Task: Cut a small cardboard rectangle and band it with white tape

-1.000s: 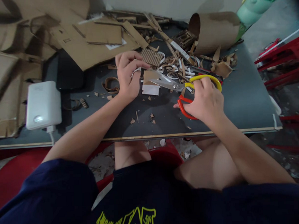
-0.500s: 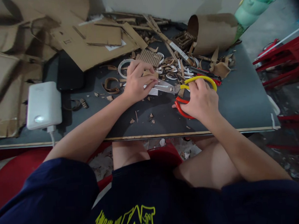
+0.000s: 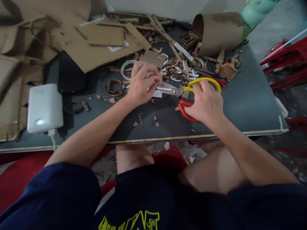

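Note:
My right hand (image 3: pixel 207 102) is closed round the handles of a pair of scissors (image 3: pixel 176 91), one yellow and one red. Their metal blades point left and reach the fingertips of my left hand (image 3: pixel 143 82). That hand is pinched on a small piece of cardboard (image 3: pixel 160 76), most of it hidden behind the fingers. Below the blades shows a bit of white paper (image 3: pixel 157 94). Just behind my left hand lies a roll of tape (image 3: pixel 124 69). A ribbed piece of cardboard (image 3: pixel 153 58) rests a little farther back.
Cardboard scraps (image 3: pixel 175 69) are heaped behind the scissors. At the left are a white power bank (image 3: pixel 44 107) with a cable, a black object (image 3: pixel 71 76) and cardboard sheets (image 3: pixel 101 54). A cardboard tube (image 3: pixel 222 32) lies back right by a green bottle (image 3: pixel 259 10); a red-handled tool (image 3: pixel 219 79) lies nearer.
The scissors and my right hand have shifted very slightly left. My left fingertips have curled a little on the cardboard; otherwise the scene is the same.

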`<state>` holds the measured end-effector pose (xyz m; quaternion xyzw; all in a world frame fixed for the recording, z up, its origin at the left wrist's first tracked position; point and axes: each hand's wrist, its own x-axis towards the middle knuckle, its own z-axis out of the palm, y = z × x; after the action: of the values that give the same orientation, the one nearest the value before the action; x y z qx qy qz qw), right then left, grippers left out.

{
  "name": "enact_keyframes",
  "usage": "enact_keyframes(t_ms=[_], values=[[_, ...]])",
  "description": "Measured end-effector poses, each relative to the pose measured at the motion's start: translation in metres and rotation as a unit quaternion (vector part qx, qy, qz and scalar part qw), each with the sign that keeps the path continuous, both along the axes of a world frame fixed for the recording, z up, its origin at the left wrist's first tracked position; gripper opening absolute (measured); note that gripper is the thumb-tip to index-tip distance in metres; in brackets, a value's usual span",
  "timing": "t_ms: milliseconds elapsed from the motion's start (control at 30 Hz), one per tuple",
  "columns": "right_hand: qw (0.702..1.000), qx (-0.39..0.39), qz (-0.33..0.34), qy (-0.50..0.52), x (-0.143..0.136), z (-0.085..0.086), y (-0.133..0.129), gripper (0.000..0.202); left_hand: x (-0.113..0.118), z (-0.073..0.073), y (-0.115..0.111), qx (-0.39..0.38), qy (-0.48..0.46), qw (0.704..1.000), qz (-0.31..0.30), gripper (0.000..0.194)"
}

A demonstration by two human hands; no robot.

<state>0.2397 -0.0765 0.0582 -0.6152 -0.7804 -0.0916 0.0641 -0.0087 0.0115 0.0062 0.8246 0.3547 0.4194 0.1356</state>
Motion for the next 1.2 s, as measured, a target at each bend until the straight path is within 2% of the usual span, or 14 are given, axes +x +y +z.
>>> enact_keyframes(t_ms=[167, 433, 767, 1067, 1200], values=[[1.0, 0.011, -0.006, -0.001, 0.004, -0.006, 0.003, 0.072, -0.003, -0.001, 0.002, 0.029, 0.009, 0.999, 0.029, 0.032], [1.0, -0.005, -0.017, -0.003, 0.002, -0.004, 0.004, 0.072, 0.0, -0.002, 0.003, 0.014, 0.062, 0.998, 0.007, 0.025], [1.0, -0.021, -0.014, -0.008, 0.001, -0.005, 0.003, 0.075, 0.001, 0.002, 0.0, 0.022, 0.089, 0.996, 0.022, 0.018], [0.998, -0.053, -0.014, -0.006, -0.001, -0.014, 0.004, 0.07, 0.0, -0.005, 0.004, 0.047, 0.118, 0.992, 0.028, 0.025], [0.998, -0.064, -0.006, 0.0, -0.001, -0.015, 0.003, 0.067, 0.0, -0.003, 0.003, 0.052, 0.128, 0.99, 0.021, 0.024]])
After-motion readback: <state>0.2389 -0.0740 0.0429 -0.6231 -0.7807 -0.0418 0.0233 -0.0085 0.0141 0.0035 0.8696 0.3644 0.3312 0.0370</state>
